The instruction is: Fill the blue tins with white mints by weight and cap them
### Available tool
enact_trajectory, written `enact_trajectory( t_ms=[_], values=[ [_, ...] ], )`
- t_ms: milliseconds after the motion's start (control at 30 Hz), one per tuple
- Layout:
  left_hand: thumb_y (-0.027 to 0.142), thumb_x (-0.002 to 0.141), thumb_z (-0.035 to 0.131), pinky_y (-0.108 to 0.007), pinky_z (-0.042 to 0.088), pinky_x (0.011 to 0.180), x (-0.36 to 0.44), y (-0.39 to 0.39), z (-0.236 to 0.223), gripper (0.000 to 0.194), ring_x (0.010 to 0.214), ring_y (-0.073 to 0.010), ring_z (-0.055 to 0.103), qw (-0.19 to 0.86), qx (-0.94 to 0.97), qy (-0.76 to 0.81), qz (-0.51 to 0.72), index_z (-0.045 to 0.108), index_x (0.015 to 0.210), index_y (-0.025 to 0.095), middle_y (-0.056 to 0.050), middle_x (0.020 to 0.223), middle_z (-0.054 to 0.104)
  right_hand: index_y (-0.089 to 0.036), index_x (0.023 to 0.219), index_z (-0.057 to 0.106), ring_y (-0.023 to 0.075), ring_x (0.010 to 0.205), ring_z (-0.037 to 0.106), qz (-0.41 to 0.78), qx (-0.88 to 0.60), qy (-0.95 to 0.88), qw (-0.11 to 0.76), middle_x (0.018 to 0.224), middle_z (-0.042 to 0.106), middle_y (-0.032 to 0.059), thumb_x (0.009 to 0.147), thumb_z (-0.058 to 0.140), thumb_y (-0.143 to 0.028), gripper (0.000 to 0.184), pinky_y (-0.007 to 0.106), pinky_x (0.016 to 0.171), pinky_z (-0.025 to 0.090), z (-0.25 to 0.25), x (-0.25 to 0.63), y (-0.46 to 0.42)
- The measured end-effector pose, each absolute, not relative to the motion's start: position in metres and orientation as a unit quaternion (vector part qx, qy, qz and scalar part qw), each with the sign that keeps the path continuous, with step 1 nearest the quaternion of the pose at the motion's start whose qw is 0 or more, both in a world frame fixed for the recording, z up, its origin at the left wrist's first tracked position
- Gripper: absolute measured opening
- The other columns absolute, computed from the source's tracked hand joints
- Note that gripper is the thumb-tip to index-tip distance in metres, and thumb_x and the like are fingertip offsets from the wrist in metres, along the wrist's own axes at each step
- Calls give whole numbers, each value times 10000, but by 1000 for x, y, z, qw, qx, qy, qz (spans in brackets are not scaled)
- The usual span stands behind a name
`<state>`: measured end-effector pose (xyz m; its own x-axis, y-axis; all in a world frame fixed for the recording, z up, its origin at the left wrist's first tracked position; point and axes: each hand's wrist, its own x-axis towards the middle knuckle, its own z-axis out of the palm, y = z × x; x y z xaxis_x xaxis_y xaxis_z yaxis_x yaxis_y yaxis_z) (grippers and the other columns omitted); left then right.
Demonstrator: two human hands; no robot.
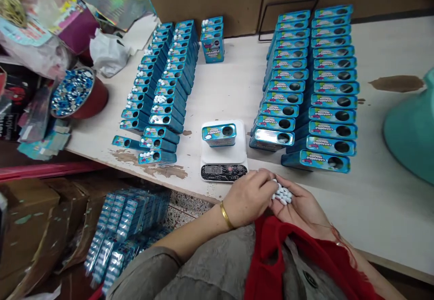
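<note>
My right hand (301, 207) is cupped palm up in front of my body, holding a small heap of white oval candies (282, 194). Over its edge my left hand (249, 196), with a gold bangle at the wrist, has its fingers curled together, the tips at the candies and partly hidden. Just beyond my hands is a white digital scale (223, 155) with a lit display whose digits are hard to read. One blue candy tin (219, 133) stands upright on it, its top showing a dark round opening and a white candy at the left end.
Two rows of blue tins (334, 115) stand to the right; two more rows (169, 83) on the left carry white candies on top. A few tins (213, 47) stand at the back. A red bowl (98, 96) holds shiny blue-silver pieces. A teal container (412, 128) is far right.
</note>
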<state>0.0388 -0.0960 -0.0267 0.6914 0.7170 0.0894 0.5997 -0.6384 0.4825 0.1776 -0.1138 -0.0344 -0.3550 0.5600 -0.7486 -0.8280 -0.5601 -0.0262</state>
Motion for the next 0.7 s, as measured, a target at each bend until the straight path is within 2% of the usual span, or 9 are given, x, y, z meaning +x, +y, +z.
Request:
enact_trajectory(
  t_ms=[100,200,300,467,567,633,700],
  values=[
    [200,918,402,-290,490,779,40,-97,-25,172,917,-166,532,216,889,374,151,552,968,133,-83,999,559,-151,886,645,128,747,678,809,-342,172,446,829,712,33,817,515,-101,155,254,744,591,-36,177,-116],
    [205,912,420,-291,500,788,40,-98,-26,154,951,-171,537,222,882,386,157,552,947,135,-83,1002,565,-154,871,651,119,730,679,807,-336,177,451,813,712,23,808,526,-81,158,234,725,592,-35,175,-117],
    [190,904,424,-290,501,802,39,-100,-28,146,948,-170,543,222,880,385,166,556,911,128,-85,998,569,-152,879,658,120,711,683,804,-340,182,452,801,714,23,817,525,-84,161,240,721,597,-36,174,-117],
    [182,898,432,-292,502,803,37,-98,-29,150,957,-166,551,231,881,371,180,561,956,133,-87,1006,579,-151,864,670,122,733,692,802,-336,184,458,813,724,37,815,523,-77,172,225,708,596,-39,173,-118],
    [194,899,445,-286,496,794,29,-94,-23,170,932,-155,562,232,878,350,229,566,1006,141,-88,1009,598,-158,862,676,114,731,695,806,-324,178,462,828,733,34,810,538,-77,168,207,717,589,-40,173,-117],
    [218,889,489,-298,485,784,18,-88,-15,183,902,-155,565,198,857,373,295,565,1045,160,-79,987,610,-146,913,675,130,800,703,813,-316,166,460,895,738,64,827,525,-96,180,232,778,582,-38,173,-115],
    [240,869,543,-342,459,820,3,-79,-8,226,925,-175,557,114,813,442,360,563,1088,186,-77,1000,607,-120,1003,657,177,958,684,822,-315,150,450,1028,718,123,847,494,-116,225,293,870,558,-33,172,-111]
  ],
)
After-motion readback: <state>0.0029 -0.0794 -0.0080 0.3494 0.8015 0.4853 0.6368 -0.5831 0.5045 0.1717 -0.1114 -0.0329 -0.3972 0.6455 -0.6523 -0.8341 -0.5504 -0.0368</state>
